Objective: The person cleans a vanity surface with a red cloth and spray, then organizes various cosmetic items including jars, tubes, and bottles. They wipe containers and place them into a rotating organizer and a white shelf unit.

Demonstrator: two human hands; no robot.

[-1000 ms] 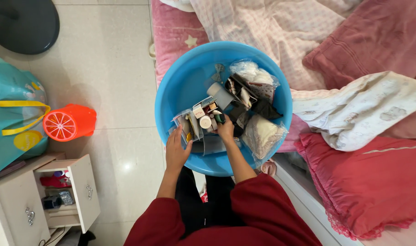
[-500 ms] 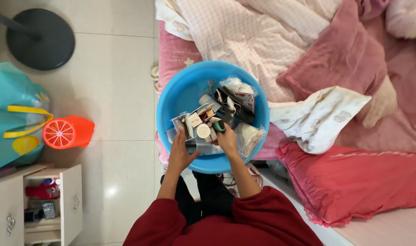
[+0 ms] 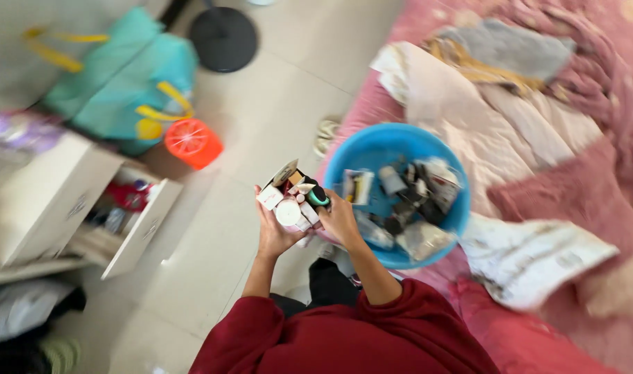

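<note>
Basin [image 3: 382,149], round and blue, sits on the edge of the pink bed [image 3: 538,125] and holds a jumble of small packets, a tube and dark bits, too blurred to name 1 by 1. Beside the bed, over the floor, both hands hold a small open box [image 3: 288,197] crammed with little things: a white round lid, small cartons, a green-banded item at its right edge. The left hand [image 3: 275,232] cups the box from below, its grip curled up around the near side. The right hand [image 3: 340,218] is closed on the box's right side, fingers against the green-banded item. The box is just left of the basin, apart from it. Further left, a white drawer [image 3: 139,218] stands open with red and dark things inside, near an orange cup [image 3: 191,142] and a teal bag [image 3: 122,86].
</note>
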